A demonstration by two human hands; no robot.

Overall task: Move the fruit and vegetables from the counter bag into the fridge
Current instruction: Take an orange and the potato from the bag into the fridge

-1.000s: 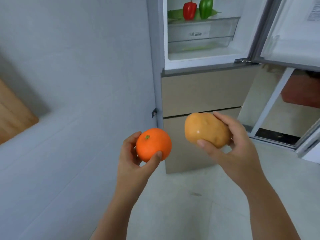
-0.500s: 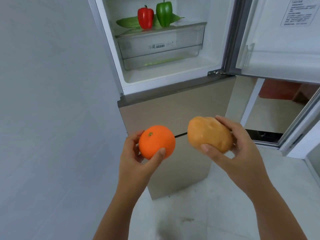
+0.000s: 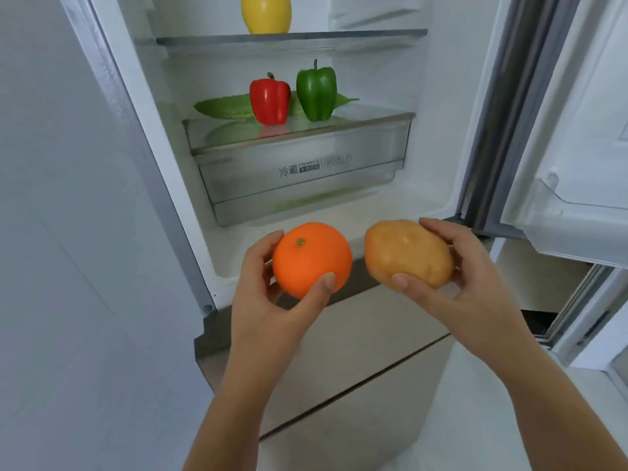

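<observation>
Midway, the left hand point(image 3: 268, 294) grips a round orange fruit point(image 3: 312, 259) and the right hand point(image 3: 458, 277) a tan potato point(image 3: 407, 253) before the open white fridge point(image 3: 339, 219), where red point(image 3: 270, 98), green point(image 3: 316, 90) and yellow point(image 3: 266, 13) peppers already sit shelved.

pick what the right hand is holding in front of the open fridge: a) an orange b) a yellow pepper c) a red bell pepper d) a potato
d: the right hand grips the tan potato, while the orange sits in the left hand and the red bell pepper stands on the fridge shelf.
</observation>
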